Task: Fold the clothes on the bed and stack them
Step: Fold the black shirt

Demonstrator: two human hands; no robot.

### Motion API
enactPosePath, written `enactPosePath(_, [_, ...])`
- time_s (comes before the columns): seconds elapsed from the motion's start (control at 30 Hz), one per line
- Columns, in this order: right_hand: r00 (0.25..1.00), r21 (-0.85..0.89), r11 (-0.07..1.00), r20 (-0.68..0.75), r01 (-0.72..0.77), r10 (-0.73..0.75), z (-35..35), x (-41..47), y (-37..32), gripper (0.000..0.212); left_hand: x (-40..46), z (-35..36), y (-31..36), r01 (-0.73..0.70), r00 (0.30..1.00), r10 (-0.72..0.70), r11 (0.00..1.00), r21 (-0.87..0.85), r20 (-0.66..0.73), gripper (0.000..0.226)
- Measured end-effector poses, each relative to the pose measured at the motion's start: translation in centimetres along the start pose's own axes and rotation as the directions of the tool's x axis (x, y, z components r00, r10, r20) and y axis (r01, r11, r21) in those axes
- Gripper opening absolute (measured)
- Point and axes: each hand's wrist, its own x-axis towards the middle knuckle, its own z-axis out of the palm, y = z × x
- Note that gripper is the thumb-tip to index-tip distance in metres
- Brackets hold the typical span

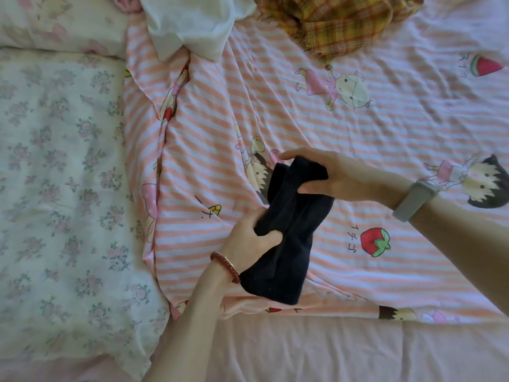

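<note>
While both hands grip it: the dark garment (pixel 289 230) is a narrow folded strip held just above the striped cartoon sheet (pixel 385 150), slanting from lower left up to the right.

Left hand (pixel 248 241): fingers and thumb curl round the strip's middle, thumb on top, pinching the layers together; a red bracelet (pixel 224 267) sits at the wrist.

Right hand (pixel 327 175): thumb and fingers pinch the far end of the strip, which is bent back over itself; a grey wristband (pixel 413 201) is on this wrist.

Free end: the near end of the strip hangs past the left hand, towards the person, resting at the sheet's edge.

Step in hand (judged): folding the strip in half lengthwise-to-short, far end onto near end.

Doing it well: keep the left pinch firm so the layers do not slide; bring the right-hand end down square over the near end, edges matched, then lay the bundle flat on the sheet and press the crease with a flat palm.

Risk: the soft fabric may splay at the near end if released early.

Waiting items: a white garment (pixel 190 23) and a yellow plaid garment (pixel 338 26) lie crumpled well beyond the right hand, far side of the bed.

Stack site: no folded pile is visible; flat sheet right of the right hand would serve.

Left of the left hand: a floral quilt (pixel 60 166).
</note>
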Motion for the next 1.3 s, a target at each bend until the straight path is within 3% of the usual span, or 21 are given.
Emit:
enactPosePath(0.13, [0.991, 0.109, 0.989, 0.098, -0.097, 0.087, -1.8, -1.7, 0.0, 0.053, 0.0, -1.7, 1.2, -0.019, 0.968, 0.035, 0.998, -0.066, 0.247, 0.031])
enactPosePath(0.27, [0.907, 0.019, 0.943, 0.279, -0.333, 0.315, -0.7, -1.2, 2.4, 0.009, 2.0, -2.5, 1.2, 0.095, 0.914, -0.089, 0.995, 0.003, 0.396, 0.038])
enactPosePath(0.4, [0.824, 0.050, 0.874, 0.361, -0.484, 0.436, 0.6, 0.4, 4.4, 0.015, 4.6, -3.1, 0.3, 0.170, 0.878, -0.212, 0.976, 0.135, 0.429, 0.035])
enactPosePath(0.5, [0.884, 0.015, 0.903, 0.207, -0.430, 0.418, 1.7, 0.5, 5.9, 0.024, 5.9, -4.1, -0.6, 0.242, 0.891, -0.311, 0.942, 0.233, 0.332, 0.025])
enactPosePath(0.6, [0.938, 0.203, 0.920, -0.025, -0.334, 0.346, 2.8, -0.3, 7.1, 0.028, 5.8, -5.2, -1.1, 0.209, 0.948, -0.291, 0.877, 0.432, 0.132, 0.013])
enactPosePath(0.67, [0.942, 0.303, 0.912, -0.101, -0.276, 0.319, 3.7, -0.7, 7.7, 0.041, 4.9, -5.3, -1.8, 0.202, 0.974, -0.225, 0.888, 0.413, 0.007, 0.016])
enactPosePath(0.73, [0.937, 0.373, 0.900, -0.170, -0.225, 0.305, 4.6, -0.9, 7.7, 0.042, 3.6, -4.6, -3.0, 0.209, 0.977, -0.186, 0.941, 0.266, -0.108, 0.027])
enactPosePath(0.83, [0.903, 0.378, 0.900, -0.273, -0.217, 0.332, 5.6, -0.6, 7.4, 0.042, 2.1, -3.1, -4.2, 0.193, 0.938, -0.175, 0.981, 0.033, -0.300, 0.033])
enactPosePath(0.93, [0.867, 0.242, 0.949, -0.408, -0.200, 0.287, 7.0, -0.5, 7.1, 0.036, 1.2, -1.2, -4.9, 0.227, 0.879, -0.252, 0.968, -0.111, -0.404, 0.049])
enactPosePath(1.0, [0.855, 0.121, 0.969, -0.455, -0.216, 0.248, 8.0, -0.9, 7.3, 0.033, 0.7, -0.1, -5.3, 0.220, 0.858, -0.231, 0.972, -0.078, -0.459, 0.044])
enactPosePath(1.1, [0.816, 0.069, 0.956, -0.507, -0.283, 0.278, 9.3, -2.2, 7.6, 0.029, -0.1, 0.9, -5.4, 0.115, 0.857, -0.069, 0.992, 0.059, -0.511, 0.024])
enactPosePath(1.2, [0.754, 0.113, 0.966, -0.607, -0.232, 0.252, 10.4, -3.7, 6.8, 0.027, -1.0, 1.1, -4.7, 0.000, 0.832, 0.069, 0.992, 0.124, -0.550, 0.015])
enactPosePath(1.3, [0.691, 0.225, 0.952, -0.655, -0.206, 0.305, 10.8, -6.2, 5.5, 0.026, -3.0, 1.4, -3.3, -0.124, 0.823, 0.173, 0.984, 0.125, -0.541, 0.026])
